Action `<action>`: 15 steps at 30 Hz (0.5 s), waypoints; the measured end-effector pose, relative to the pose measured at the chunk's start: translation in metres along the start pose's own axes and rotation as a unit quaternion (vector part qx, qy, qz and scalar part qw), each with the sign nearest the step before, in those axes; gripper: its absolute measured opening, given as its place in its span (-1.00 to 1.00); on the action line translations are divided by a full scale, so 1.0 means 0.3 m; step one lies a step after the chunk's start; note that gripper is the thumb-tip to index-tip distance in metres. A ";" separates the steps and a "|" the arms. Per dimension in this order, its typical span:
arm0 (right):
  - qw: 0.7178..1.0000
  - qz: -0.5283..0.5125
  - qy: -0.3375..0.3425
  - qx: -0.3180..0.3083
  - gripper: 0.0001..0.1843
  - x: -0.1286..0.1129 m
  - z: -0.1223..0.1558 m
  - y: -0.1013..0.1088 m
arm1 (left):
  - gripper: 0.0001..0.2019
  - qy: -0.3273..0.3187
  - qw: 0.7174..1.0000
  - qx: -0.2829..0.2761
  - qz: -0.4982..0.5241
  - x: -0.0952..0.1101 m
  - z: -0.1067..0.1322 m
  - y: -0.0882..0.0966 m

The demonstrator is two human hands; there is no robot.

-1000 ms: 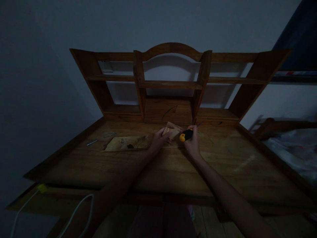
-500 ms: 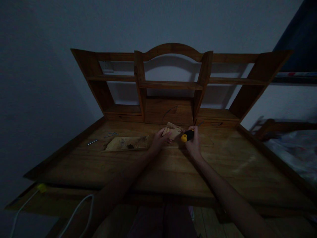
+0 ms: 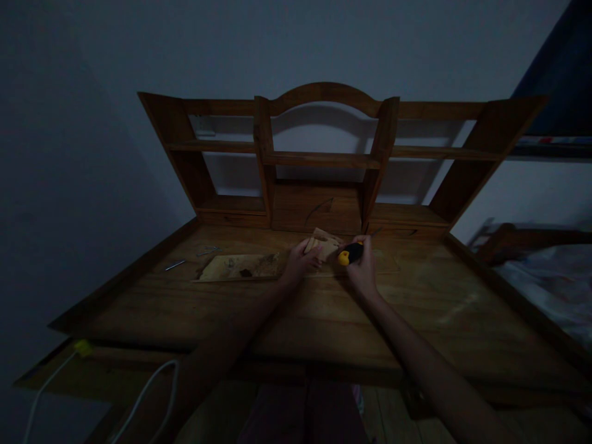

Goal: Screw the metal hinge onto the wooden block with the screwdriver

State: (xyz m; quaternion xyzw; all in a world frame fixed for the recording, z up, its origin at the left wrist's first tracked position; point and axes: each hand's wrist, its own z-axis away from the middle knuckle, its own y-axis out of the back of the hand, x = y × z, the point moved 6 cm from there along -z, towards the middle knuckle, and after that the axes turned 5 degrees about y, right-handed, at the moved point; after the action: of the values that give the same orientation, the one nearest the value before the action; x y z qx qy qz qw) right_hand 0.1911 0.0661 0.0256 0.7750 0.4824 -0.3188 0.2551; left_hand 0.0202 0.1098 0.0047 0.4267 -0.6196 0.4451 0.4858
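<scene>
In the head view my left hand (image 3: 300,260) is closed on a small light-brown wooden piece (image 3: 327,248) with a rough, broken-looking edge. Just right of it, my right hand (image 3: 363,271) grips a screwdriver (image 3: 350,253) by its black and yellow handle. The screwdriver's thin shaft points away to the upper right, past my fingers. A flat wooden board (image 3: 226,267) with dark stains and a ragged left end lies on the desk, left of my left hand. Another thin flat piece (image 3: 386,261) lies under and to the right of my hands, partly hidden.
Behind my hands a wooden shelf unit (image 3: 321,159) stands at the back of the desk (image 3: 296,320). A small metal rod (image 3: 175,264) and some thin metal tools (image 3: 208,251) lie on the left. A white cable (image 3: 155,376) hangs by the front left edge.
The camera view has shifted slightly. Both hands stay nearly in place, still holding the wooden piece and the screwdriver; the left fingers have moved a little on the wood.
</scene>
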 end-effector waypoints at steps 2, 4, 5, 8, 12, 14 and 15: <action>1.000 -0.002 0.000 0.001 -0.62 0.002 0.000 0.000 | -0.56 0.000 1.000 0.000 -0.003 0.001 0.001 0.000; 1.000 -0.005 -0.002 0.000 -0.61 0.007 0.001 0.000 | -0.57 -0.003 1.000 -0.003 -0.008 0.001 0.002 0.000; 1.000 -0.004 -0.005 0.001 -0.61 0.010 0.001 0.001 | -0.57 -0.006 1.000 -0.006 -0.010 0.000 0.001 0.001; 1.000 -0.008 -0.008 0.002 -0.61 0.020 0.001 0.003 | -0.58 -0.021 1.000 -0.016 -0.012 -0.001 -0.003 0.003; 1.000 -0.024 -0.005 0.001 -0.61 0.031 -0.003 0.004 | -0.58 -0.029 0.999 -0.019 -0.015 -0.004 -0.008 0.009; 1.000 -0.022 -0.009 0.001 -0.61 0.039 -0.005 0.004 | -0.57 -0.025 0.999 -0.018 -0.017 -0.006 -0.009 0.010; 1.000 -0.018 -0.009 0.003 -0.61 0.042 -0.006 0.005 | -0.58 -0.025 0.999 -0.020 -0.017 -0.006 -0.009 0.010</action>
State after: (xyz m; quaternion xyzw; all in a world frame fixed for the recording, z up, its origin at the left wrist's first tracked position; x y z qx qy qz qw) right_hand 0.1970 0.0741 0.0175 0.7640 0.4926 -0.3318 0.2520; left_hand 0.0181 0.1133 0.0029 0.4387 -0.6328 0.4136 0.4859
